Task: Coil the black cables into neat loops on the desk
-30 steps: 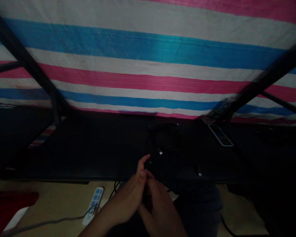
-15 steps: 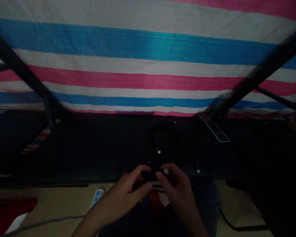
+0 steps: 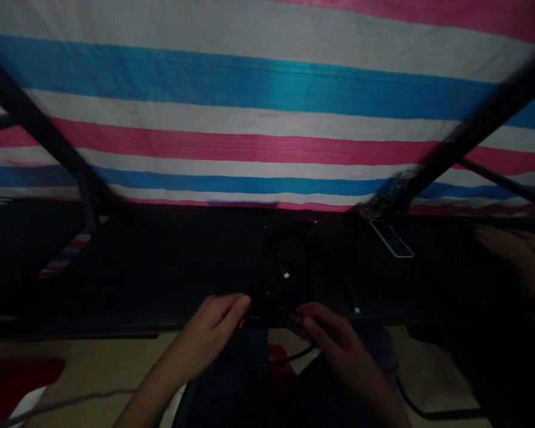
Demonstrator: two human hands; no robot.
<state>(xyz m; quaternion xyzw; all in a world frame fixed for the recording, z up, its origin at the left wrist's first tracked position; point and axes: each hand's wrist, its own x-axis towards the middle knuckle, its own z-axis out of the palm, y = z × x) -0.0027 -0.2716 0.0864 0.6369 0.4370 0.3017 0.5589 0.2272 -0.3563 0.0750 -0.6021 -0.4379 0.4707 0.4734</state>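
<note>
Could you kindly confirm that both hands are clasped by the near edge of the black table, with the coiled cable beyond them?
Not quite: the head view shows the left hand and right hand apart, not clasped, by the near edge of the black table, with the coiled cable beyond them.

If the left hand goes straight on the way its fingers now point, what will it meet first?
The left hand would probably meet the small shiny tip first, then the coiled black cable; the hand's height above the table is hard to judge.
</note>
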